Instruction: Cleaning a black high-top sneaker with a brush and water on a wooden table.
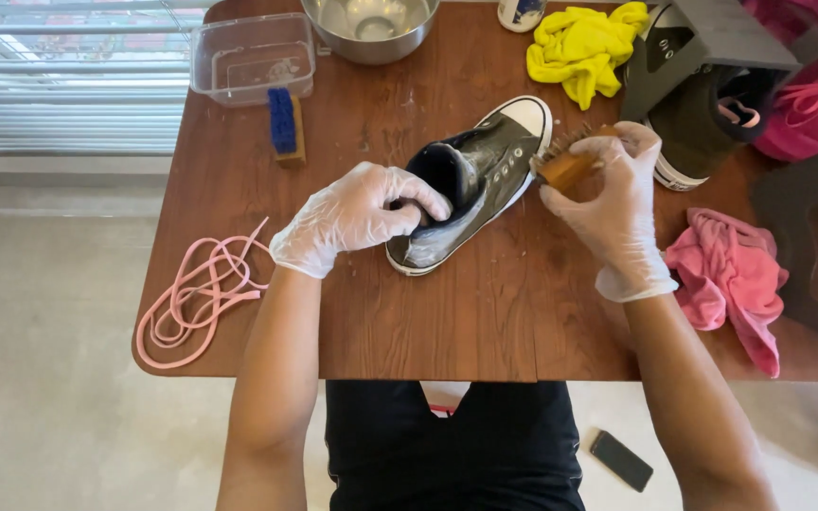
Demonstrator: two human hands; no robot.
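Observation:
A black high-top sneaker (481,180) with a white toe cap and sole lies on its side in the middle of the wooden table (447,312), smeared with white foam. My left hand (357,216), in a clear glove, grips the sneaker at its ankle opening. My right hand (608,203), also gloved, holds a small wooden brush (568,168) just right of the shoe's lace area.
A blue-bristled brush (285,126), a clear plastic tub (252,59) and a metal bowl (369,26) stand at the back. Pink laces (196,295) lie at the left edge. A yellow cloth (583,47), second sneaker (698,128) and pink cloth (729,274) are on the right.

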